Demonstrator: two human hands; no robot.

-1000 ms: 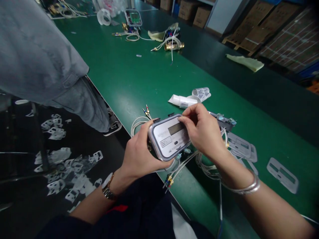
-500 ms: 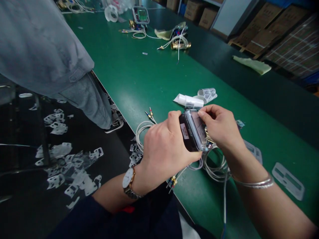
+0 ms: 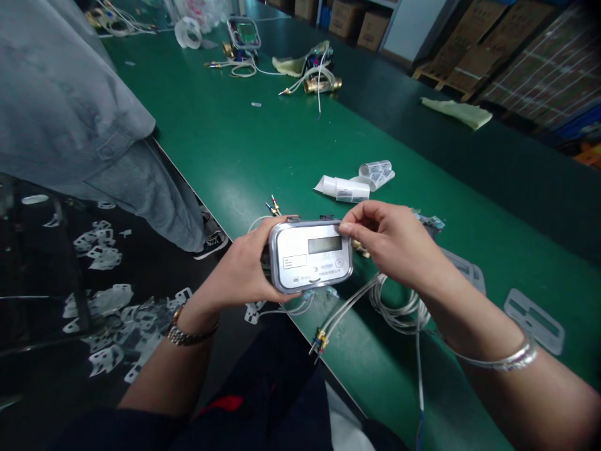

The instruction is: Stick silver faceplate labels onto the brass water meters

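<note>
A meter with a silver face, a small display and a clear rim [image 3: 312, 257] is held over the green table's near edge, its face toward me. My left hand [image 3: 246, 263] wraps round its left side, thumb below and fingers above. At the upper right corner of the face, my right hand [image 3: 385, 241] is closed in a pinch; whatever lies between its fingertips is too small to make out. Coiled pale cables [image 3: 399, 307] lie on the table below my right hand, and brass-coloured cable ends [image 3: 320, 341] stick out near the edge.
Rolled label sheets [image 3: 347, 189] lie beyond the meter. Flat grey plates [image 3: 535, 321] rest at the right. Farther back are another meter [image 3: 244, 34] and a brass fitting with cables [image 3: 322, 83]. A person in grey [image 3: 70, 106] stands at the left, above scraps [image 3: 113, 313] on the floor.
The meter has turned from edge-on to showing its face and has moved left with my left hand. My right hand has shifted slightly left, still pinched at the corner. The view has shifted a little.
</note>
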